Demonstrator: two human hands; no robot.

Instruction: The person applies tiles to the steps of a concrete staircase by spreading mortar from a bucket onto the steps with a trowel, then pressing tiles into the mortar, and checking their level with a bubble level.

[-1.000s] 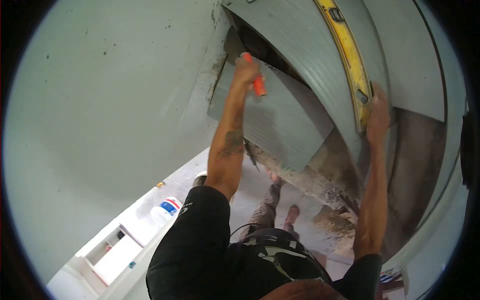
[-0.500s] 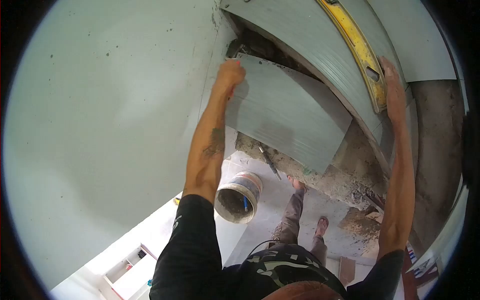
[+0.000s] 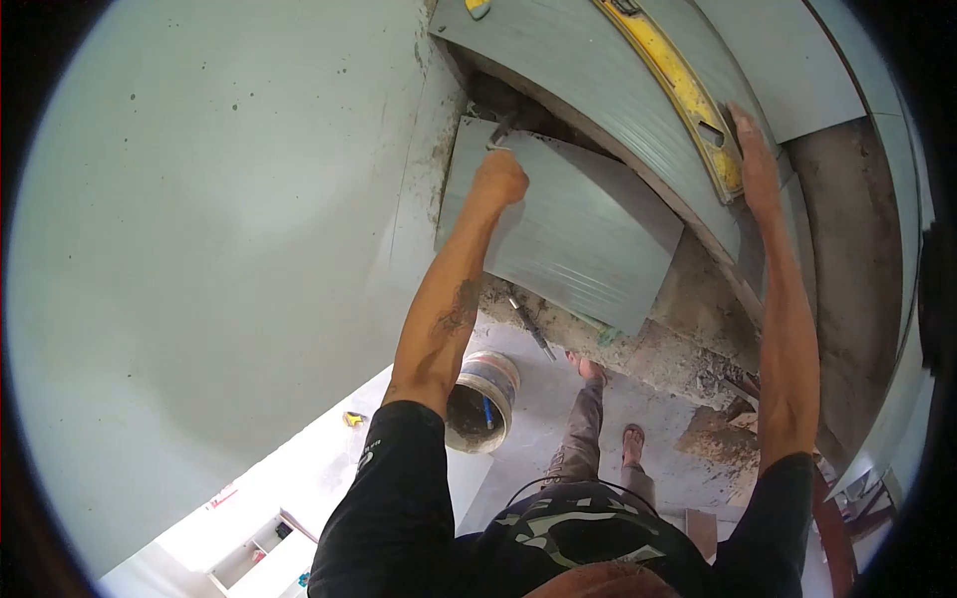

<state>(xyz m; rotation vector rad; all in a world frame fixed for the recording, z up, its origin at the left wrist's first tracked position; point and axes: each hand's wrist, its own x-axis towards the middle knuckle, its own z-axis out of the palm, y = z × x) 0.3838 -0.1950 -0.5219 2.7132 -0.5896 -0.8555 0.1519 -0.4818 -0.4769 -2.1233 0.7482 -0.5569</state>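
My left hand (image 3: pixel 501 179) is closed round the handle of a small trowel (image 3: pixel 505 128), above a loose grey-green tile (image 3: pixel 588 224). The trowel's dark blade points toward the gap behind the tile and is partly hard to make out. The tile lies on the step below the upper tiled tread (image 3: pixel 568 70). My right hand (image 3: pixel 758 164) rests with fingers stretched out along the outer edge of a yellow spirit level (image 3: pixel 678 85), which lies on that tread.
A mortar-stained bucket (image 3: pixel 480 404) stands on the floor below. On the rough step edge lies a metal rod-like tool (image 3: pixel 531 327). A plain wall (image 3: pixel 249 199) rises at the left. Rubble (image 3: pixel 718 444) lies near my feet. A yellow-handled object (image 3: pixel 478 8) is at the top edge.
My left hand has moved right and slightly down with the trowel, away from the wall corner. My right hand stays by the level. The view has shifted a little.
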